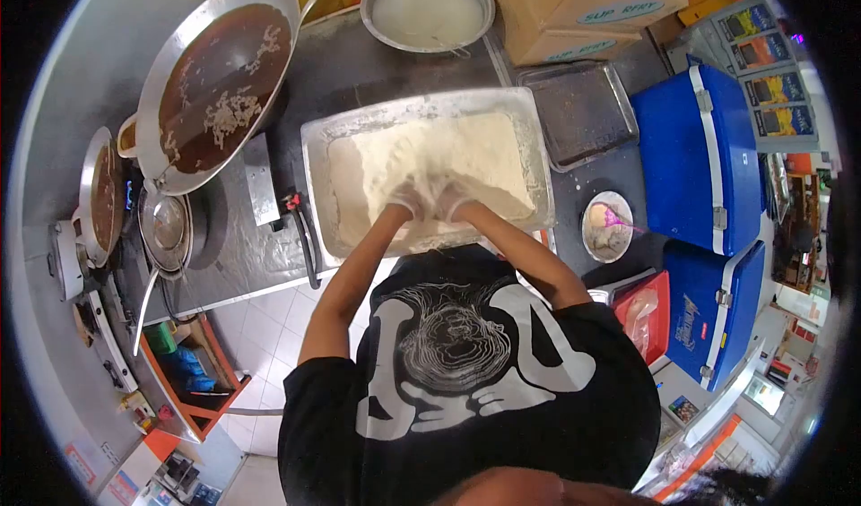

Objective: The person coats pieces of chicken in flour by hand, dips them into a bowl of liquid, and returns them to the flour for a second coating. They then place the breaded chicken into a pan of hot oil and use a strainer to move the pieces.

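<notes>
A wide metal tray (316,147) of pale flour (489,152) lies in front of me. Both hands are in the flour near its front side, close beside each other. My left hand (405,199) looks coated white, its fingers sunk in the flour and blurred. Just to its right, my right hand (451,200) is pushed in the same way, fingers hidden. A heap of flour rises beyond the hands, smeared by motion.
A big wok of brown oil (211,85) with floating crumbs stands left, a strainer (167,224) below it. Behind sits a bowl of cloudy liquid (427,11). To the right are a dark baking tray (581,116), a small bowl (607,240) with a pink utensil, and blue cool boxes (668,161).
</notes>
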{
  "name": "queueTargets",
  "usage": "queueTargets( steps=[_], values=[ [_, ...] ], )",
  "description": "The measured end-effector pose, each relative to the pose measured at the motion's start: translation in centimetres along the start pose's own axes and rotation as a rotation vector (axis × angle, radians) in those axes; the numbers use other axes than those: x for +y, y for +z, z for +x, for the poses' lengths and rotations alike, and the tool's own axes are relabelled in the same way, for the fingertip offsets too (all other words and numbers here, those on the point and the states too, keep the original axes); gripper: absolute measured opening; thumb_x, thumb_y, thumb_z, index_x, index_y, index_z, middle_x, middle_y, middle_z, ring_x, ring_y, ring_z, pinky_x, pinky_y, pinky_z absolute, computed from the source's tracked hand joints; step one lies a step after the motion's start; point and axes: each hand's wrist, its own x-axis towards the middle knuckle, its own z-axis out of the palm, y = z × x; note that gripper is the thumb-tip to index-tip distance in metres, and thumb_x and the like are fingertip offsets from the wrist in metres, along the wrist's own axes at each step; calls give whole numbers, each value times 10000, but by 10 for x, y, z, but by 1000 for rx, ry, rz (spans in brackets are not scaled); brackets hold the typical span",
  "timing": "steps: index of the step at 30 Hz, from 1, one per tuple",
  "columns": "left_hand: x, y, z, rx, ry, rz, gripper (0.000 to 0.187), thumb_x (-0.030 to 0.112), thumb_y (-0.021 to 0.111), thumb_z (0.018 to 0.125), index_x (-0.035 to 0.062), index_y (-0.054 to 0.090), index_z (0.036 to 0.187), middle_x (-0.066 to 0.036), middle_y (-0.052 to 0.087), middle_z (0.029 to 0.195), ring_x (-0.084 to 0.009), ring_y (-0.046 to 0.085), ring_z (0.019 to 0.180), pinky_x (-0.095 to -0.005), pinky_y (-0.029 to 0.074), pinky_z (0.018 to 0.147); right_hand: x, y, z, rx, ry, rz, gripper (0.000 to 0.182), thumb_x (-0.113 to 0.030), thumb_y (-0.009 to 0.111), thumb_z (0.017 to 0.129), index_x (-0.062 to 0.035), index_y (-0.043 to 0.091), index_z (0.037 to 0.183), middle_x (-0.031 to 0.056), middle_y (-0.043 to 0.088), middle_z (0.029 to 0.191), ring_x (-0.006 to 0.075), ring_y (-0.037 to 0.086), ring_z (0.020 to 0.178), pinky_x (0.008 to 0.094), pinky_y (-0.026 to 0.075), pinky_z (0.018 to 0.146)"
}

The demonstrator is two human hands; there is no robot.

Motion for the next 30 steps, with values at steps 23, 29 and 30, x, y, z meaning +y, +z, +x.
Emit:
queueTargets(
  steps=[23, 29, 30],
  values=[
    [-39, -53, 54, 68, -76, -47, 339, 314, 627, 649, 15, 643, 810, -193, 610, 877, -298, 598, 832, -351, 473, 738, 51, -54, 76, -64, 120, -136, 237, -214, 523, 681, -26, 626, 781, 205, 603, 807, 314, 594, 689, 382, 472, 624],
    [-3, -67, 18, -32, 21, 58, 368, 293, 621, 635, 26, 629, 888, -211, 601, 881, -302, 596, 835, -377, 466, 736, 5, -54, 28, 102, 212, 51, 303, -245, 512, 731, -36, 592, 936, 210, 580, 934, 325, 564, 865, 388, 438, 767],
    [-8, -40, 9, -8, 15, 30, 375, 280, 620, 639, 21, 621, 910, -220, 597, 891, -309, 593, 848, -375, 465, 748, -6, -46, 13, 76, 109, 28, 326, -253, 509, 740, -36, 581, 972, 208, 574, 962, 326, 557, 890, 395, 429, 794]
  ],
)
